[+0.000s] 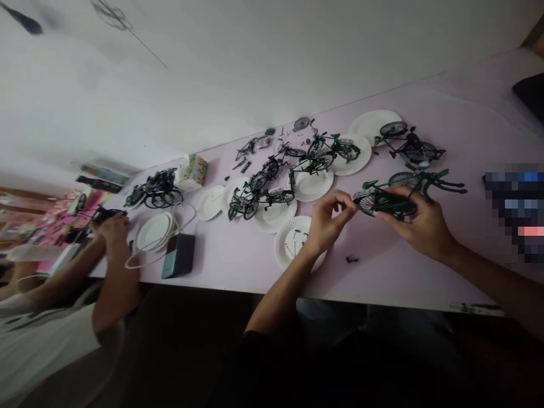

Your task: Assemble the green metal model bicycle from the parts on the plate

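Observation:
My right hand (419,224) is closed around a green model bicycle (397,195), held above the table with its handlebars pointing right. At the bicycle's rear wheel, my left hand (334,218) has thumb and forefinger pinched together; whatever is between them is too small to make out. Below my hands lies a small black part (352,259) on the table. A paper plate (280,249) with several tiny thin parts sits beside my left wrist, partly covered by it.
Several model bicycles (272,170) stand on overlapping paper plates (314,184). Another bicycle (414,144) rests at the back right. Leftward are a dark box (178,255), a white cable (136,265), a tissue box (193,170) and stacked plates (155,232). A co-worker's hands (111,226) hold a dark model.

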`<state>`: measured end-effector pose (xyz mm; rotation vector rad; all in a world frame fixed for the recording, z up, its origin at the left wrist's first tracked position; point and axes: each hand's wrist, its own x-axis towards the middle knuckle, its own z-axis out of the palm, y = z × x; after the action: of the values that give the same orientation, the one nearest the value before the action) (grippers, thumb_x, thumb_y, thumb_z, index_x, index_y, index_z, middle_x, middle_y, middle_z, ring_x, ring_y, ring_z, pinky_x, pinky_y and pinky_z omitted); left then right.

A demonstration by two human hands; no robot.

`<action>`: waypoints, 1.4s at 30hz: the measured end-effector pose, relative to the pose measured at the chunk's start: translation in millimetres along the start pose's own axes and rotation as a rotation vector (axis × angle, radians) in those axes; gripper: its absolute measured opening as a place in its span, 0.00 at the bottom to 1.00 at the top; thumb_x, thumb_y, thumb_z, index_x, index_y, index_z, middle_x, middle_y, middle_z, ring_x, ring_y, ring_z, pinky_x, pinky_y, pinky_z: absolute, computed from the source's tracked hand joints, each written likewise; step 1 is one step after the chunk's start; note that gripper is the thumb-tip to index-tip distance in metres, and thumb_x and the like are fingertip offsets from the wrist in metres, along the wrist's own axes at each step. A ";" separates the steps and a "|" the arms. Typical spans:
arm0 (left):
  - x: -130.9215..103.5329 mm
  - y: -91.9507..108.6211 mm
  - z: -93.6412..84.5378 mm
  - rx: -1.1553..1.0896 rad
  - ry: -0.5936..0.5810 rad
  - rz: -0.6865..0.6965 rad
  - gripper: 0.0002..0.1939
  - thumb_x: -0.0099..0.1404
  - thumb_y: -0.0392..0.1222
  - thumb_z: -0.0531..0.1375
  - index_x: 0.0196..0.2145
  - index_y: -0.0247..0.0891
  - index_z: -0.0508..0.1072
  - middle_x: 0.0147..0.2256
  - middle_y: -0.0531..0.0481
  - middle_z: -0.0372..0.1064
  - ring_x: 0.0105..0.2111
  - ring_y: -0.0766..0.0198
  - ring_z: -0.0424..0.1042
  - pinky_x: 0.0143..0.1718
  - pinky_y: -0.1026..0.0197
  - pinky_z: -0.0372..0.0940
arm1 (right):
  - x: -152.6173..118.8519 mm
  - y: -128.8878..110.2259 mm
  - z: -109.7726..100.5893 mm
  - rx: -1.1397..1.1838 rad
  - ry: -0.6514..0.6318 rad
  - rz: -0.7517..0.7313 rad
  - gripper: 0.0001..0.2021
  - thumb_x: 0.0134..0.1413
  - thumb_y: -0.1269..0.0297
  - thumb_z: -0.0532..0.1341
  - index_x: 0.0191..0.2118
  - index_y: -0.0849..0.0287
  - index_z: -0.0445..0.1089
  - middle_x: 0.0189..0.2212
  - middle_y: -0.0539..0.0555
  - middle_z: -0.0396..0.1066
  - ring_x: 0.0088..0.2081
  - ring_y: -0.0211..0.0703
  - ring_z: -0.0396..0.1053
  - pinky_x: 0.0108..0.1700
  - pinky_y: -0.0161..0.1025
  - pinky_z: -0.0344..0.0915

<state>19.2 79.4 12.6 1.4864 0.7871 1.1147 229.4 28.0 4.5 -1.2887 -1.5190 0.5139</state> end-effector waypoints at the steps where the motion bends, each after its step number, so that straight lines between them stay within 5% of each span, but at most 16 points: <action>1: -0.4 1.1 -0.6 -0.017 -0.012 -0.023 0.10 0.68 0.44 0.71 0.34 0.38 0.76 0.34 0.53 0.70 0.35 0.68 0.65 0.40 0.63 0.59 | -0.1 -0.5 -0.6 0.002 -0.001 -0.001 0.15 0.57 0.57 0.72 0.50 0.51 0.78 0.44 0.53 0.83 0.47 0.51 0.82 0.51 0.46 0.80; 8: -1.4 8.4 -0.9 -0.006 -0.032 -0.011 0.13 0.69 0.50 0.71 0.38 0.39 0.75 0.36 0.52 0.70 0.36 0.67 0.65 0.41 0.61 0.61 | 0.7 -1.3 -1.8 0.009 0.005 -0.010 0.15 0.58 0.58 0.72 0.51 0.50 0.78 0.45 0.52 0.83 0.46 0.49 0.82 0.50 0.45 0.80; 23: -4.0 1.1 1.1 0.214 -0.054 0.293 0.05 0.75 0.40 0.63 0.39 0.41 0.77 0.40 0.50 0.71 0.40 0.65 0.69 0.45 0.59 0.65 | 0.5 4.3 2.5 0.036 0.038 0.041 0.17 0.54 0.53 0.73 0.49 0.50 0.79 0.43 0.53 0.83 0.44 0.50 0.83 0.41 0.43 0.81; 33: -9.4 -4.3 3.2 0.669 0.099 0.463 0.09 0.73 0.38 0.67 0.47 0.43 0.72 0.39 0.53 0.79 0.36 0.64 0.75 0.47 0.54 0.62 | 0.0 -1.9 -0.8 0.032 0.010 0.095 0.18 0.55 0.54 0.72 0.52 0.49 0.79 0.44 0.53 0.83 0.44 0.50 0.82 0.45 0.46 0.81; 42: -8.1 -2.6 4.1 0.624 0.164 0.490 0.09 0.72 0.38 0.69 0.45 0.42 0.73 0.40 0.52 0.80 0.37 0.64 0.75 0.45 0.56 0.64 | 2.6 -8.8 -1.9 0.043 -0.025 0.133 0.20 0.53 0.53 0.72 0.50 0.54 0.79 0.42 0.55 0.83 0.41 0.50 0.82 0.46 0.47 0.81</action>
<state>20.4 71.1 8.2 2.2135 0.9680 1.4440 227.4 26.9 13.5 -1.3603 -1.4411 0.6475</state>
